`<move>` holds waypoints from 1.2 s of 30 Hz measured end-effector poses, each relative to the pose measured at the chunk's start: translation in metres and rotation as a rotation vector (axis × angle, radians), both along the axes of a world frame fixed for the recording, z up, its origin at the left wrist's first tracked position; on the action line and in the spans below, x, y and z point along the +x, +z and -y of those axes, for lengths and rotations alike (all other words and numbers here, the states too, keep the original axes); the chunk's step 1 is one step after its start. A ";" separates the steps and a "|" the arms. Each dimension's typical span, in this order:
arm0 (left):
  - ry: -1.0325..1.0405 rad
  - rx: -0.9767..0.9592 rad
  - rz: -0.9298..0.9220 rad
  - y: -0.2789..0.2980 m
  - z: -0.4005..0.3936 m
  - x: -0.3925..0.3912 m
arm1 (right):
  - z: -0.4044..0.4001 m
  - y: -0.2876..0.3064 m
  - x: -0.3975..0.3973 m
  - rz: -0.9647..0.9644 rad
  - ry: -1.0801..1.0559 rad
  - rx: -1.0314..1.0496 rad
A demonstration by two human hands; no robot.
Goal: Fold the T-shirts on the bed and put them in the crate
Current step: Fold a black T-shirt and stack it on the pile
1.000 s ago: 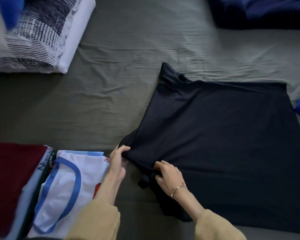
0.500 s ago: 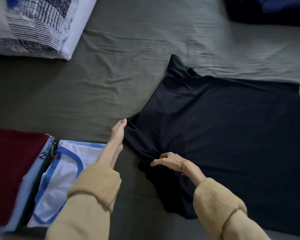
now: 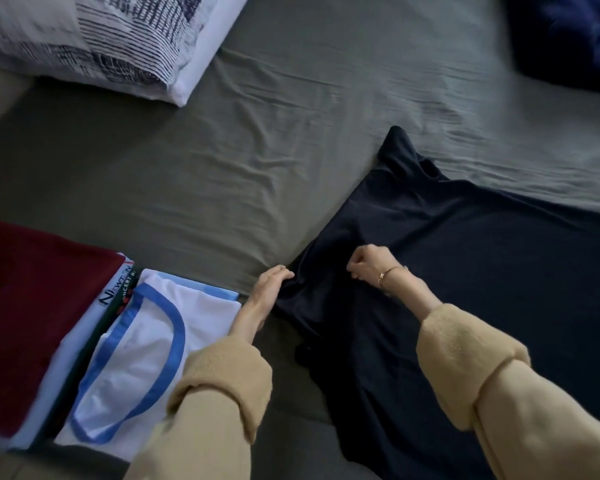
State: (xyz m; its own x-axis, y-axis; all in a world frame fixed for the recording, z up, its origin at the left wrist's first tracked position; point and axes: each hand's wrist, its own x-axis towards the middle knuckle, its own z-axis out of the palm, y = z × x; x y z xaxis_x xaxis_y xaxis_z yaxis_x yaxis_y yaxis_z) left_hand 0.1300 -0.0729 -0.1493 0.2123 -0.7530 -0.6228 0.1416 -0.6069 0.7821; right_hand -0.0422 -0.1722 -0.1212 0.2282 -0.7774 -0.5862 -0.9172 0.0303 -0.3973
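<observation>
**A:** Where is the shirt being worked on?

**B:** The black T-shirt lies spread on the grey-green bed sheet, toward the right of the view, with its body running off the right edge. One sleeve points up and away, and the near left part is bunched into soft folds.

**A:** And the hands?

**B:** The left hand sits at the shirt's left edge, its fingers curled onto the cloth there; it seems to pinch the edge, though the fingertips are partly lost in dark fabric. The right hand is on top of the shirt, just to the right of the left one, fingers curled into a loose fist that gathers a fold of the fabric. A thin bracelet circles that wrist. Both arms wear tan sleeves.

**A:** Anything already folded?

**B:** At the lower left, a white T-shirt with blue trim lies folded, just beside the left forearm. Next to it is a maroon T-shirt on top of a pale one with printed lettering. I cannot tell whether these sit in a crate.

**A:** What else is around?

**B:** A striped pillow at the upper left, and dark blue fabric in the upper right corner
</observation>
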 end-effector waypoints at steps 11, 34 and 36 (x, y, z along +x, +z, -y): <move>-0.021 -0.018 -0.001 -0.005 -0.004 0.003 | 0.085 0.023 0.025 -0.284 0.937 -0.376; -0.083 0.035 0.490 0.064 -0.054 -0.067 | 0.093 0.030 -0.045 -0.037 0.751 -0.402; -0.027 -0.007 0.461 0.063 -0.052 -0.051 | 0.104 0.034 -0.031 0.060 0.668 -0.420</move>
State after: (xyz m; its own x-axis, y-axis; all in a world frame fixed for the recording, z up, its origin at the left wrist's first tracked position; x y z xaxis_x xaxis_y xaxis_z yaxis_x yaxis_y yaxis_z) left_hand 0.0786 -0.0210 -0.0867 0.4462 -0.7659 -0.4629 -0.2383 -0.6003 0.7635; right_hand -0.0732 -0.2760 -0.0875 0.7467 -0.6181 -0.2457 -0.6649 -0.6828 -0.3027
